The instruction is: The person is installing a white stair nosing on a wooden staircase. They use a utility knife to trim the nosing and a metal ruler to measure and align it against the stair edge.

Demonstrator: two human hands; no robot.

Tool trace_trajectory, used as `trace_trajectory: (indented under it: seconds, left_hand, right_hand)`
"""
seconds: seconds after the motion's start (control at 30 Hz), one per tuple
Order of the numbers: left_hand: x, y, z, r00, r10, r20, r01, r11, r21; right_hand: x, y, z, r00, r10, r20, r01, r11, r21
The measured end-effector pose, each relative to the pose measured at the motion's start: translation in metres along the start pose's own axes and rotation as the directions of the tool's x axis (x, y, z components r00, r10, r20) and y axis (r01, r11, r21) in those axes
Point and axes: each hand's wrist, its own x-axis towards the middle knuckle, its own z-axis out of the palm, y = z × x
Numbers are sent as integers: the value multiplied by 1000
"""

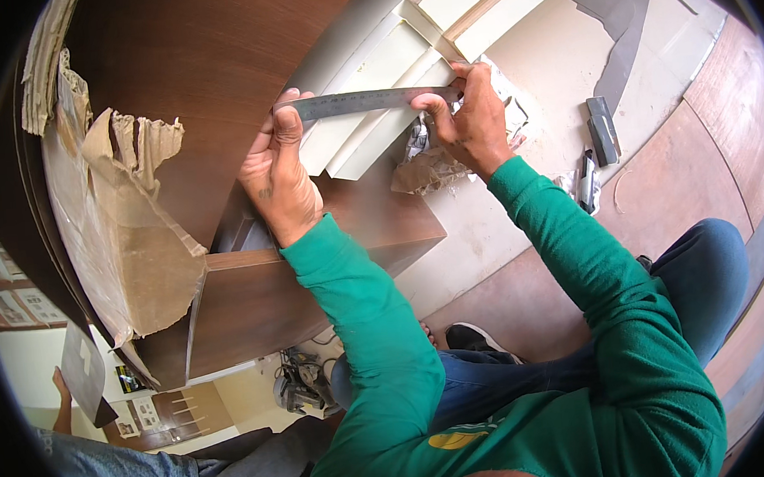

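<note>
A dark metal ruler (361, 102) stretches level between my two hands, slightly bowed by the lens. Its left end lies in my left hand (283, 170), the thumb over the face and the fingers behind. At the other end, my right hand (473, 119) pinches it between thumb and fingers. Behind and below the ruler are white panels with raised edges (355, 148). A brown wood-finish cabinet (316, 308) stands under my left forearm. Crumpled paper (430, 170) lies beneath my right hand.
Torn cardboard (149, 226) hangs along the cabinet's left side. A cutter knife (587, 180), a dark block (603, 130) and a grey sheet (618, 14) lie on the floor to the right. At lower left, another person's hand (61, 385) is beside a pale panel; power tools (299, 382) sit nearby.
</note>
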Motion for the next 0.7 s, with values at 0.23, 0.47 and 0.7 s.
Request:
trace_trajectory:
  seconds: [0.23,0.47,0.7]
  left_hand:
    - [-2,-3,7,998,44,-40,-43,999,8]
    - [-5,-7,6,997,73,-1,-73,997,3]
    - [-7,-9,3,999,50,-9,-50,999,-9]
  right_hand:
    - [-6,0,0,1000,1,-31,-1,1000,-7]
    - [-6,3,2,999,28,-38,-28,1000,-1]
    - [-9,7,6,998,46,-50,-44,998,47]
